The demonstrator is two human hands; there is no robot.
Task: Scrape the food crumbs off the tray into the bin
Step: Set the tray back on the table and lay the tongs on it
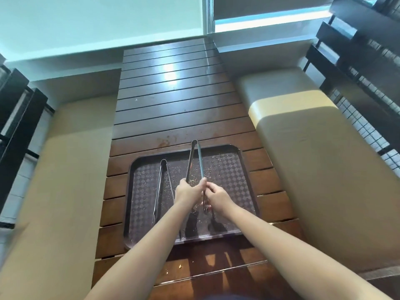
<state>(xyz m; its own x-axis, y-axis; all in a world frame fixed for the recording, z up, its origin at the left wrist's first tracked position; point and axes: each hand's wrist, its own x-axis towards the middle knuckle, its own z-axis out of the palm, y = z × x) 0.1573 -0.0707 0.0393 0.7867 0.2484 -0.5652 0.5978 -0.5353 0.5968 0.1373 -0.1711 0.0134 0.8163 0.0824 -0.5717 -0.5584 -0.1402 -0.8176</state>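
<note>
At lower centre, the crumb-strewn brown tray (242, 169) is lying on the slatted wooden counter (173, 94). Both hands, left hand (186, 191) and right hand (218, 197), are gripping raised metal tongs (194, 159), fingers closed around them; second tongs (161, 187) are resting left. No writing is showing.

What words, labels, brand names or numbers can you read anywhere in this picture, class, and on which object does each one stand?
None can be read. The tray shows only a checked pattern and crumbs, no lettering. Neither the tongs held in both hands nor the second tongs lying on the tray show a readable mark. The slatted wooden table and the benches carry no signs.
</note>
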